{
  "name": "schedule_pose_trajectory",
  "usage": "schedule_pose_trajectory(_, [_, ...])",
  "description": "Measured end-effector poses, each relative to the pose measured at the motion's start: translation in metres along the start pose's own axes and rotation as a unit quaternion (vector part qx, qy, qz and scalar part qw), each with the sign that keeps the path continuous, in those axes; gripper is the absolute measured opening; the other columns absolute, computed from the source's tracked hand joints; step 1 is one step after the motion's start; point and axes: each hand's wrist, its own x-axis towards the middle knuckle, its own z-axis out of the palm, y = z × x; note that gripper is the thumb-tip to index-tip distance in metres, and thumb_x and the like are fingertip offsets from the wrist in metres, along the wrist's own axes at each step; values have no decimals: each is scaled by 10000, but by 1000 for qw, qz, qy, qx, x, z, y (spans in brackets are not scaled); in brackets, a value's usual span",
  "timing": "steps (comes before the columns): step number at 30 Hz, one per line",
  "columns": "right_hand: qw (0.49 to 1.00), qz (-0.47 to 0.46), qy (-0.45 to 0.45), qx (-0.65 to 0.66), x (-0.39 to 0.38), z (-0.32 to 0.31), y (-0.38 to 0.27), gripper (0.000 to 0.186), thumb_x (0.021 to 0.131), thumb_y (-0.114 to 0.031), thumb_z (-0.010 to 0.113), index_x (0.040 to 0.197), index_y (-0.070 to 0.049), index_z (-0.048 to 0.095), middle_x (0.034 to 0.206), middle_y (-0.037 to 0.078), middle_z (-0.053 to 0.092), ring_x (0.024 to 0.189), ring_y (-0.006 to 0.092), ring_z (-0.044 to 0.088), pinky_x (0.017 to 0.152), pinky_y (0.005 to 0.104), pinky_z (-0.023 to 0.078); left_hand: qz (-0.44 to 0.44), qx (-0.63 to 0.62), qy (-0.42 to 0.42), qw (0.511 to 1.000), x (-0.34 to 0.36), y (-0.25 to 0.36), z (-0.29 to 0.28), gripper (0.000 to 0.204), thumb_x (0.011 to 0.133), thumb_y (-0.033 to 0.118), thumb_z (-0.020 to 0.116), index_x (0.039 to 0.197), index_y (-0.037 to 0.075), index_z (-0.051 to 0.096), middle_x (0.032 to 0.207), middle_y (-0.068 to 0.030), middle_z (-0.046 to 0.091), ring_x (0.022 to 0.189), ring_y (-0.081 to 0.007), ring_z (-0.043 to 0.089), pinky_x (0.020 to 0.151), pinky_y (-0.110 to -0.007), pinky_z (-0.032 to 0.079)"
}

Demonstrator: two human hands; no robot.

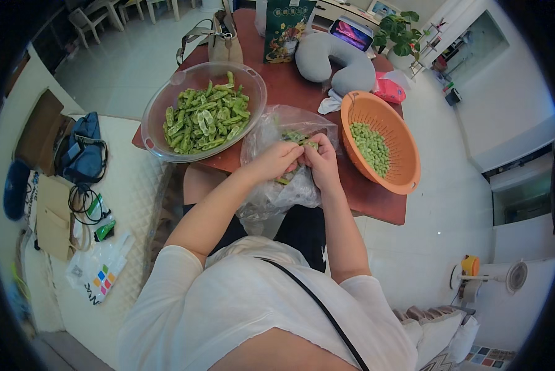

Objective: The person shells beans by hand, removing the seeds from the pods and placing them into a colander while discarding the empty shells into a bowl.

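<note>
My left hand (277, 161) and my right hand (322, 162) meet over a clear plastic bag (268, 188), their fingers pinched together around a green bean pod (313, 146). The fingers partly hide that pod. More green pods lie in the bag's mouth, beneath and behind my hands. To the left, a large clear bowl (154, 139) holds a heap of green pods (206, 117), some split and hollow-looking. On the right, a tilted orange colander (401, 145) contains loose shelled beans (370, 148).
On the red-brown table (379, 207) behind stand a handbag (225, 40), a dark green packet (285, 34), a grey neck pillow (327, 59), a phone (352, 34) with its screen lit, and a pink pack (389, 88). A padded seat (126, 185) with bags is at left.
</note>
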Motion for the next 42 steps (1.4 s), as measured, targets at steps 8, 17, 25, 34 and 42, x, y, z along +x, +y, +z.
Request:
schedule_pose_trajectory(8, [999,9,-30,-34,-2,5,-8,79,854,-41,517,851,-66,442,744,12,541,615,77,517,546,201,390,-117,-172,-97,973,7,7,-18,367,955,325,356,819,19,503,523,-5,452,386,-62,362,342,-209,295])
schedule_pose_trajectory(17, [992,-87,13,-89,6,2,13,87,841,-5,515,879,-39,445,825,15,516,723,62,513,639,198,444,-141,-204,24,969,11,7,-2,315,943,293,364,833,25,489,524,-13,448,376,-63,336,339,-217,299])
schedule_pose_trajectory(25, [996,-58,-2,-69,5,5,8,91,853,-16,516,907,-39,447,830,16,518,737,65,524,659,204,441,-167,-248,-52,953,15,2,-23,310,951,275,325,858,31,492,565,-23,483,413,-67,366,395,-217,353])
schedule_pose_trajectory(34, [988,-46,17,-144,12,-2,11,171,846,-33,539,1003,-36,472,870,7,526,750,65,497,676,196,413,-131,-212,7,969,12,2,-10,333,966,328,362,947,23,494,636,-49,545,488,-81,461,457,-221,406])
schedule_pose_trajectory(42, [978,-157,-7,-134,12,2,11,352,793,-22,587,1125,-54,475,1030,38,480,918,109,460,758,240,407,-134,-273,-13,953,14,-3,-21,301,962,319,377,968,40,488,706,-66,579,541,-88,531,469,-208,462])
